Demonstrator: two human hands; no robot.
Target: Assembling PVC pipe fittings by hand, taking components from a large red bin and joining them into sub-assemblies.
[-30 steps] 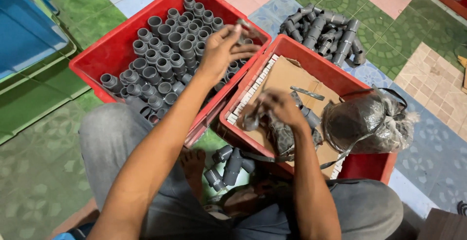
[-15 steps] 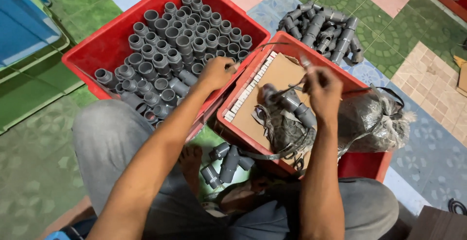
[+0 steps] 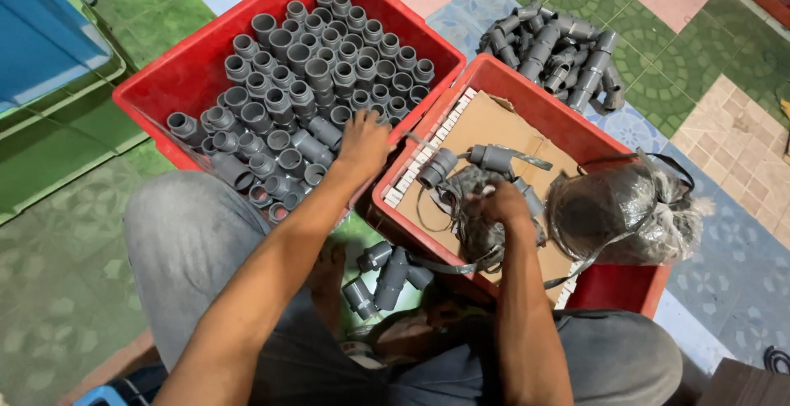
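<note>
Left hand (image 3: 362,144), fingers spread, rests on grey pipe fittings (image 3: 304,93) in the red crate (image 3: 177,73); right hand (image 3: 498,207) grips a black-wrapped bundle (image 3: 473,225).

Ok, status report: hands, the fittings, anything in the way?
Left hand resting on grey pipe fittings in left red crate. Right hand gripping bundled fittings in right crate. Black strap trailing, nothing blocking.

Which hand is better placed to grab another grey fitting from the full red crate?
Probably the left hand: it rests at the crate edge, touching the fittings. The right hand is over the cardboard-lined crate.
</note>
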